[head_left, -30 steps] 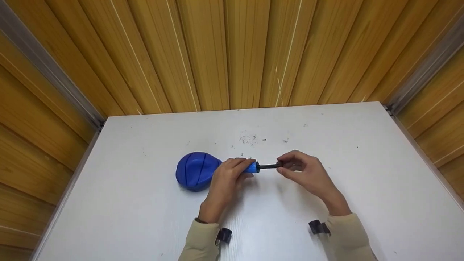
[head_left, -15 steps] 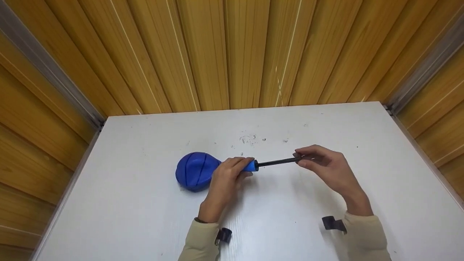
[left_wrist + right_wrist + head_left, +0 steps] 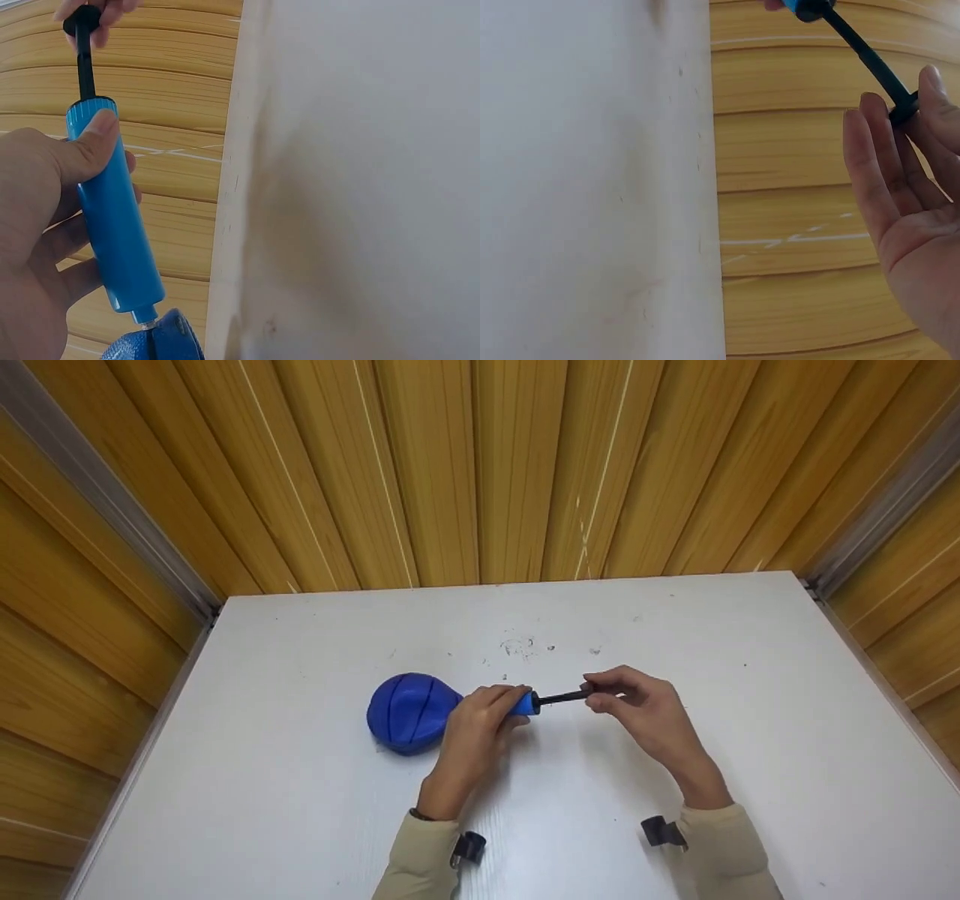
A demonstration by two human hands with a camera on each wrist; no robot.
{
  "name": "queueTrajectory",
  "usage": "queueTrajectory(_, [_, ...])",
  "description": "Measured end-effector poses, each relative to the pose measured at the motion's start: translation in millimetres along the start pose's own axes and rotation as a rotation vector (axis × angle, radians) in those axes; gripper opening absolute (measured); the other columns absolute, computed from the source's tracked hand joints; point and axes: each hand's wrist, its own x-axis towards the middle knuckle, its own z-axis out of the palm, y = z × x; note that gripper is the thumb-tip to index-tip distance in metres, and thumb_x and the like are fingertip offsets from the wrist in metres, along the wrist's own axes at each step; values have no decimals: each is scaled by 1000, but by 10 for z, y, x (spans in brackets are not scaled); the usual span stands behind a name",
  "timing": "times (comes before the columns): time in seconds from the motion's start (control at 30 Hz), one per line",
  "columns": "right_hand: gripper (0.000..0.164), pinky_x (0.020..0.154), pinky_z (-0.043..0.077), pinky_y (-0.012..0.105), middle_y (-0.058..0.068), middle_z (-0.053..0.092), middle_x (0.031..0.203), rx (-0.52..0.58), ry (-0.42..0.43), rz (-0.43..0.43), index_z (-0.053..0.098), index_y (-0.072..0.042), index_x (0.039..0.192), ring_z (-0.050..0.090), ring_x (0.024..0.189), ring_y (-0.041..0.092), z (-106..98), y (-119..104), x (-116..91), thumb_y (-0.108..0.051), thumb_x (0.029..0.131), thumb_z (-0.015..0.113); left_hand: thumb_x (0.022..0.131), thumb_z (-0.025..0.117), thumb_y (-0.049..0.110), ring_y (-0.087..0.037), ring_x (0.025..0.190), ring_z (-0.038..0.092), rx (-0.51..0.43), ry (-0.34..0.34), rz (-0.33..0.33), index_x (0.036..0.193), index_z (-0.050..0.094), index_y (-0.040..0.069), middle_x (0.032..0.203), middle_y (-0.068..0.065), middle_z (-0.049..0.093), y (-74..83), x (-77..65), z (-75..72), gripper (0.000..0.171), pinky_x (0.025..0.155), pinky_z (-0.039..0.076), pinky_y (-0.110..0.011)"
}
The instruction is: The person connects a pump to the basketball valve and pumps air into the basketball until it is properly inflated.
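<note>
A blue hand pump [image 3: 120, 217] with a black plunger rod [image 3: 564, 697] lies across my left hand [image 3: 474, 727], whose fingers and thumb grip its barrel. At the rod's outer end, my right hand [image 3: 646, 711] pinches the black handle [image 3: 904, 109] between thumb and fingertips. Part of the rod stands out of the barrel. From the pump's other end a nozzle leads into a dented, underinflated blue ball [image 3: 409, 712] with dark lines, left of my left hand. In the left wrist view only the top of the ball [image 3: 161, 341] shows, right at the nozzle.
The white tabletop [image 3: 262, 780] has dark scuff marks [image 3: 517, 646] behind the hands. Yellow wood-look panels [image 3: 442, 472] rise along its back and sides. Black wrist mounts [image 3: 469, 847] stick out from both beige sleeves.
My right hand drew the plunger rod out to the right, then pushed it partway back toward the barrel. The left hand and the ball have stayed nearly in place.
</note>
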Motion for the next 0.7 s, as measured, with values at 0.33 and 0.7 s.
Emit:
queueTrajectory(0.33, [25, 83, 61, 29, 13, 75, 110, -2, -6, 1, 74, 3, 119, 73, 94, 19, 433, 110, 16, -3, 95, 78, 92, 84, 20, -26, 105, 72, 44, -11, 21, 125, 78, 8, 116, -7, 76, 12, 12, -8, 36, 94, 59, -40])
queueTrajectory(0.7, [25, 82, 61, 29, 9, 75, 111, -8, -36, -24, 75, -3, 119, 74, 94, 22, 422, 116, -6, -9, 95, 81, 89, 85, 18, -25, 105, 72, -27, 11, 28, 124, 79, 11, 115, -5, 77, -39, -15, -40, 36, 94, 59, -38])
